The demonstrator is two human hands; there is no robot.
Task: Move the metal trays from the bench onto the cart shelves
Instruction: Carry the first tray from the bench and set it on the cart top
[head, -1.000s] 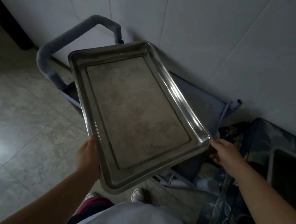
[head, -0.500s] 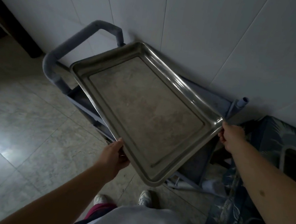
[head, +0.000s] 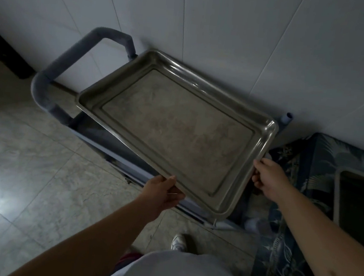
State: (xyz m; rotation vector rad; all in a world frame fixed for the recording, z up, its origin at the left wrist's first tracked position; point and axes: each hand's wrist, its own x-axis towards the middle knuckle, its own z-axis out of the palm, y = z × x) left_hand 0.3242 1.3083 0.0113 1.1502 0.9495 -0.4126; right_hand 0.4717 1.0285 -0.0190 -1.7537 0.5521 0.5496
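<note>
A large rectangular metal tray (head: 177, 133), dull and empty, hangs level over the top of the grey-blue cart (head: 101, 139). My left hand (head: 162, 191) grips the tray's near long rim. My right hand (head: 266, 179) holds the rim near its right corner. The tray hides most of the cart's top shelf, and I cannot tell whether it touches it. The cart's padded loop handle (head: 61, 68) sticks out to the left.
A white tiled wall (head: 231, 31) runs right behind the cart. At the right stands the bench under a blue leaf-patterned cloth (head: 288, 248), with another tray (head: 359, 206) on it. Pale floor tiles (head: 28, 178) spread to the left. My shoe (head: 178, 242) is near the cart's base.
The tray has swung from a steep diagonal to lie along the cart and moved right and down over it. Both hands kept their grip, and the view shifted closer to the cart.
</note>
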